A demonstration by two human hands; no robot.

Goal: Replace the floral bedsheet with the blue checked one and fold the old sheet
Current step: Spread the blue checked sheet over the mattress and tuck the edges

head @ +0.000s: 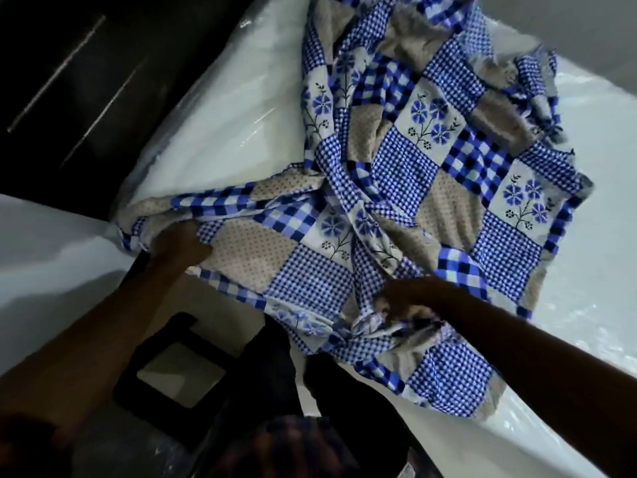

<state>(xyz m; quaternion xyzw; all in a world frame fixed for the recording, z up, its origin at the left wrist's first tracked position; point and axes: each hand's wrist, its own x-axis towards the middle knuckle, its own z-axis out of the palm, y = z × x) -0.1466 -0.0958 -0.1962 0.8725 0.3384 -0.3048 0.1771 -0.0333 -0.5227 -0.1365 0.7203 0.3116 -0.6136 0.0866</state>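
The blue checked sheet (pixel 406 167), a patchwork of blue gingham, beige dotted squares and blue flower panels, lies crumpled and partly spread over the bare white mattress (pixel 213 108). My left hand (pixel 179 243) grips the sheet's edge at the mattress's near-left corner. My right hand (pixel 400 305) holds a bunched fold of the same sheet at the near side of the bed. The floral bedsheet is not in view.
A dark headboard or wardrobe panel (pixel 69 74) rises beyond the mattress at upper left. A dark square stool or frame (pixel 179 374) stands on the floor below my left arm. White mattress surface shows at right (pixel 593 270).
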